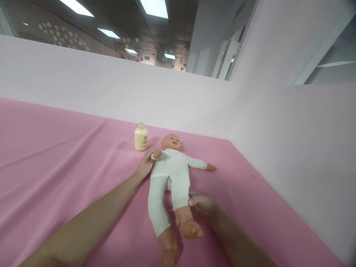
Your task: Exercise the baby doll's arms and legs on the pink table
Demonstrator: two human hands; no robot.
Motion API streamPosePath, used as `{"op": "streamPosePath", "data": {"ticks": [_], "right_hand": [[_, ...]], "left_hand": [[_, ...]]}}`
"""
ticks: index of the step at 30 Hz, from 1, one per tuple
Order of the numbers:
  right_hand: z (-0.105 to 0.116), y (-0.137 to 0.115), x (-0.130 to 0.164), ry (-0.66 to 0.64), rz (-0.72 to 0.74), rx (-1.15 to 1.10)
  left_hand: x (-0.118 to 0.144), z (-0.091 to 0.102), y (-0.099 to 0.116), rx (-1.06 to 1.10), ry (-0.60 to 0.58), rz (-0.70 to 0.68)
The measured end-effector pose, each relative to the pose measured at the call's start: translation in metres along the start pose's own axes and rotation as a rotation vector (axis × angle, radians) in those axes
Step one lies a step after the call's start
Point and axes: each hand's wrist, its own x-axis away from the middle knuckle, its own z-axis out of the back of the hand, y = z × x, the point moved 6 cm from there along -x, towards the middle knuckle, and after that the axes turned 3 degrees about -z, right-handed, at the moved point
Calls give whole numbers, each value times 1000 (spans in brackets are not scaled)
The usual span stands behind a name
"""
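A wide pink cloth-covered table point(69, 155) fills the lower part of the view, bounded at the back and right by plain pale pink partition walls point(278, 129). On the cloth, near the back corner, lies a plastic baby doll in a white one-piece suit point(171, 170) — on its back, head toward the rear wall, bare feet toward the camera, one arm stretched out to the right. The doll lies between the two hands, which are well apart. The left hand point(145, 164) rests at the doll's raised hand and shoulder, fingers loosely curled and touching a small round white pad point(155, 156) there; whether it grips the pad cannot be told. The right hand point(200, 203) is closed on the hem of the white trouser leg, just above the bare calf. A small cream-yellow plastic bottle point(141, 137) stands upright just behind the left hand — beside the doll's head
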Motion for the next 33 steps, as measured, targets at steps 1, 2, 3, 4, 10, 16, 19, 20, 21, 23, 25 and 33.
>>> {"op": "streamPosePath", "data": {"ticks": [1, 2, 3, 4, 10, 16, 19, 20, 21, 23, 25, 33], "right_hand": [[-2, 3, 2, -49, -49, 18], [-3, 6, 3, -95, -93, 39], [-3, 9, 4, -129, -125, 58], [0, 11, 5, -136, -132, 68], [20, 16, 4, -100, -100, 33], [32, 18, -3, -74, -6, 44], [37, 15, -7, -41, 67, 8], [39, 13, -8, -8, 94, -27], [41, 11, -8, 37, 116, -72], [46, 5, -7, 149, 135, -164], [48, 1, -5, 247, 135, -232], [48, -4, -5, 390, 155, -300]], "left_hand": [[0, 0, -3, 19, 16, 35], [0, 0, -5, 40, 21, 65], [-1, -1, -7, 60, 18, 85], [-1, -2, -8, 73, 14, 94], [-2, 0, 5, -49, 13, -62], [-3, -6, 15, -114, -69, -215], [-1, -8, 15, -135, -87, -228], [0, -9, 15, -143, -93, -233], [1, -10, 15, -154, -99, -237], [3, -10, 15, -182, -108, -244], [4, -10, 16, -206, -112, -248], [4, -10, 21, -156, -186, -226]]}}
